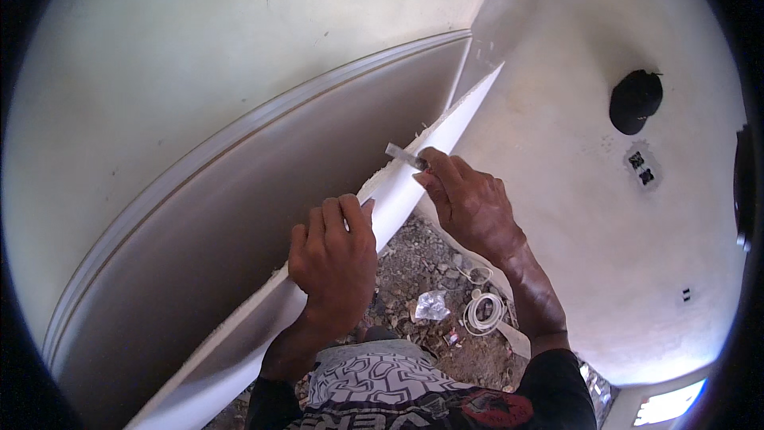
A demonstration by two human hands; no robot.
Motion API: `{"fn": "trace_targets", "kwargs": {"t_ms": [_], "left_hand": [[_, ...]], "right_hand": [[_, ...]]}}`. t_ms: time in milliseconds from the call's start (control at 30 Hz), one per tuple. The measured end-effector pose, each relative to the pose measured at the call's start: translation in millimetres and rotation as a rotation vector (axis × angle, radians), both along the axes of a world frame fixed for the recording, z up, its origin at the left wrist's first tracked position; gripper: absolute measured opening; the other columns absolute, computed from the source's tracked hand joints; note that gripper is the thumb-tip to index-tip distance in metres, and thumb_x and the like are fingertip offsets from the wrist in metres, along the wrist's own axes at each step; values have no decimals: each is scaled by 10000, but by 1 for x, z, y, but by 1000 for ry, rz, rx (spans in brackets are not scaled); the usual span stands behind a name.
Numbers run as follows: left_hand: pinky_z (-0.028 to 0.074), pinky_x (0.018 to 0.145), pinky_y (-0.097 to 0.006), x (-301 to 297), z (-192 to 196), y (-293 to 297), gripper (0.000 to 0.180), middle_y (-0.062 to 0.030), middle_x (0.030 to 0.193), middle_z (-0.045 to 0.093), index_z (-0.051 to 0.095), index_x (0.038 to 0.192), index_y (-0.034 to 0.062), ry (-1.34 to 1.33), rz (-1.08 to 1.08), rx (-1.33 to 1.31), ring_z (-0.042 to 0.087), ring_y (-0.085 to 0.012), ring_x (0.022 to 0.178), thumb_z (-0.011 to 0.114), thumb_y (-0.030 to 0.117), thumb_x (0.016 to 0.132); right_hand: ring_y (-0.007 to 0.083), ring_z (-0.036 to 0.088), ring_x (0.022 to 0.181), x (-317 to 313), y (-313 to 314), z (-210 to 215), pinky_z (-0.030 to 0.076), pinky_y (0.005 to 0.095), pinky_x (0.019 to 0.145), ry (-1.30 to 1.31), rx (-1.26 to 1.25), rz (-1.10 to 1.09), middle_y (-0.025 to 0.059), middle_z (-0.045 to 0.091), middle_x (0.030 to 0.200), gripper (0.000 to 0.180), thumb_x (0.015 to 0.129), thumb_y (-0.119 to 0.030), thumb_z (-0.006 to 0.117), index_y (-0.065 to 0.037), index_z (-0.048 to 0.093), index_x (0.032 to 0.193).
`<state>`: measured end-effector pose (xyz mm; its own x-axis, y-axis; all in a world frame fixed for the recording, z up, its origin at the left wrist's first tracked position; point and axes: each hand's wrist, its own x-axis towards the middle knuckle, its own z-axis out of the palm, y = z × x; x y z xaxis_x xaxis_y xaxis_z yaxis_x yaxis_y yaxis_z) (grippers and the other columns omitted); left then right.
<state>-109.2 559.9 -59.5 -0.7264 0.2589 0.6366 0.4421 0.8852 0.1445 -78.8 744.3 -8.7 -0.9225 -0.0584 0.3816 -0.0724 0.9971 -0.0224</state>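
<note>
Presently my left hand [334,259] is clamped over the top edge of the plasterboard sheet [239,191], which stands on edge against the wall [159,40]. My right hand [469,203], further along that edge toward the corner, pinches a knife blade [404,156] laid on it. The board looks stiff but brittle – its cut edge is ragged and crumbly, so I judge the firm rim the safest hold. Behind the sheet, rubble and a white cable coil [482,312] crowd the floor – room there is tight.
</note>
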Motion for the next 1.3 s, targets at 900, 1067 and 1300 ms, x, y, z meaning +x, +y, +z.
{"fn": "trace_targets", "kwargs": {"t_ms": [900, 1067, 1300], "left_hand": [[299, 505, -246, -15, -13, -9, 194, 41, 667, 514, 664, 875, 102, 248, -8, -40, 460, -53, 557, 613, 263, 970], [289, 501, -249, -15, -13, -8, 184, 47, 675, 511, 656, 870, 106, 239, 1, -28, 460, -46, 568, 616, 255, 969], [288, 508, -247, -9, -12, -11, 170, 47, 684, 494, 656, 883, 111, 225, -1, -56, 465, -54, 573, 623, 255, 966]], "right_hand": [[279, 638, 462, -19, -25, 6, 503, 417, 397, -78, 285, -80, 94, 593, 599, 307, 1019, -377, 539, -103, 562, 884], [299, 640, 467, -22, -15, -1, 512, 426, 402, -69, 286, -92, 96, 598, 607, 297, 1024, -375, 527, -105, 566, 908], [239, 651, 486, -22, -4, -1, 501, 393, 374, -44, 412, -102, 67, 581, 616, 247, 1007, -369, 556, -122, 569, 1000]]}}
